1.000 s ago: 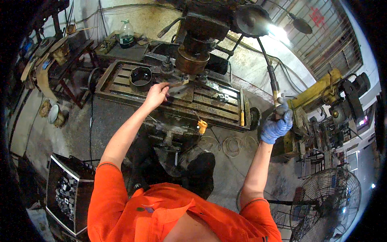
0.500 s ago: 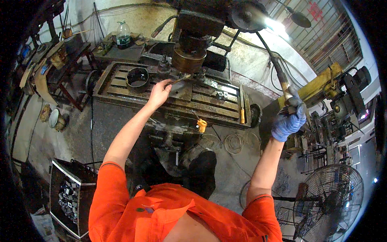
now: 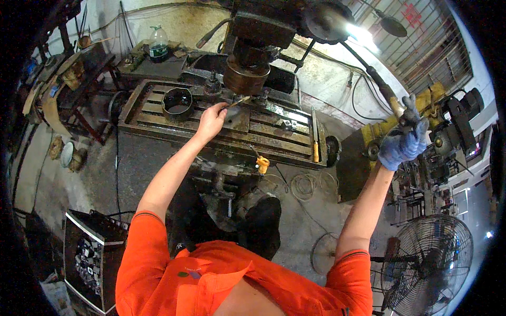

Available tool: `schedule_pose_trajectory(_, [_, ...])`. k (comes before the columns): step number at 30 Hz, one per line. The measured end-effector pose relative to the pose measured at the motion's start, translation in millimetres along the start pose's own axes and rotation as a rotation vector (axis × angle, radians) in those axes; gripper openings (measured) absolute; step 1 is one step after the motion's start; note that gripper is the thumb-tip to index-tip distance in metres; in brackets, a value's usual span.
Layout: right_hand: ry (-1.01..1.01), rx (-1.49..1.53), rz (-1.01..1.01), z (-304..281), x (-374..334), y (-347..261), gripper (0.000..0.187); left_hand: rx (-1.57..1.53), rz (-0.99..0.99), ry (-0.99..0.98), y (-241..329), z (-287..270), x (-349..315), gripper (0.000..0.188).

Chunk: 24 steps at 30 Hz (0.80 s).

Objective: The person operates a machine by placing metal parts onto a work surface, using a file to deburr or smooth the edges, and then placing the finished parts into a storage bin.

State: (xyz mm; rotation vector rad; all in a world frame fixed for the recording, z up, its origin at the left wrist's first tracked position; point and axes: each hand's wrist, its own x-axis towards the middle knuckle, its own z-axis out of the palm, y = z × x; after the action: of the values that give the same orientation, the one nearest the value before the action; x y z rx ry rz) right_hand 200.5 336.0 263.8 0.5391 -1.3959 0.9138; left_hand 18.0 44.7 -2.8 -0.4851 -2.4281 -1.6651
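My bare left hand (image 3: 212, 122) is closed around a thin brush-like stick (image 3: 238, 102). The stick's pale tip points right, just below the machine's round spindle head (image 3: 246, 75), over the slotted worktable (image 3: 211, 129). Whether the tip touches anything is too small to tell. Out to the right, my right hand (image 3: 401, 149), in a blue glove, is raised around the end of the machine's long lever (image 3: 389, 97). Some of its fingers stick up past the handle. Left of my left hand, a round pot (image 3: 177, 111) with dark contents stands on the worktable.
A yellow-handled tool (image 3: 316, 150) lies at the worktable's right end. A yellow fitting (image 3: 262, 164) hangs at its front edge. A bin of metal pieces (image 3: 71, 258) stands lower left, a fan (image 3: 429, 263) lower right. A cable (image 3: 304, 187) is coiled on the floor.
My right hand and the lever's end have swung outward to the right and slightly up. My left hand stays almost in place with the stick, below the spindle head.
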Motion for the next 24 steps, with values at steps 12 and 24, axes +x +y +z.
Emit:
schedule_pose_trajectory(12, [-0.194,-0.511,-0.298,-13,117,19,0.019,0.059,0.123,0.166,-14,6,10,0.023])
schedule_pose_trajectory(24, [-0.120,-0.601,-0.156,-3,134,21,0.025,0.215,0.205,0.298,-15,-67,-14,0.022])
